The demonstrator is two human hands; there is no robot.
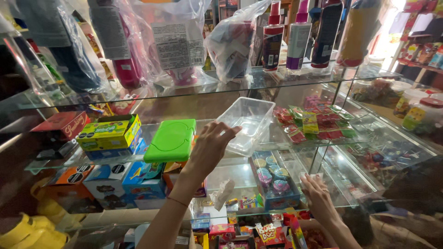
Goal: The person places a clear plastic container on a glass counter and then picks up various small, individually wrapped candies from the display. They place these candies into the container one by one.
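My left hand point(210, 147) reaches up to a clear empty plastic container point(247, 122) on the middle glass shelf point(323, 140) and grips its near rim; the container is tilted. A bright green lid point(170, 139) lies flat just left of the hand. My right hand point(316, 193) rests lower down on the edge of the lower glass shelf, fingers curled over it, next to a clear box of small round candies point(272, 180). Red and green candy packets point(318, 122) lie to the right of the container.
Colourful boxes point(108, 133) stack at the left of the middle shelf, with more boxes point(124, 182) below. The top glass shelf carries bagged goods point(177, 46) and spray bottles point(286, 39). Jars point(417, 108) stand at the right. Snack packets point(267, 233) crowd the bottom.
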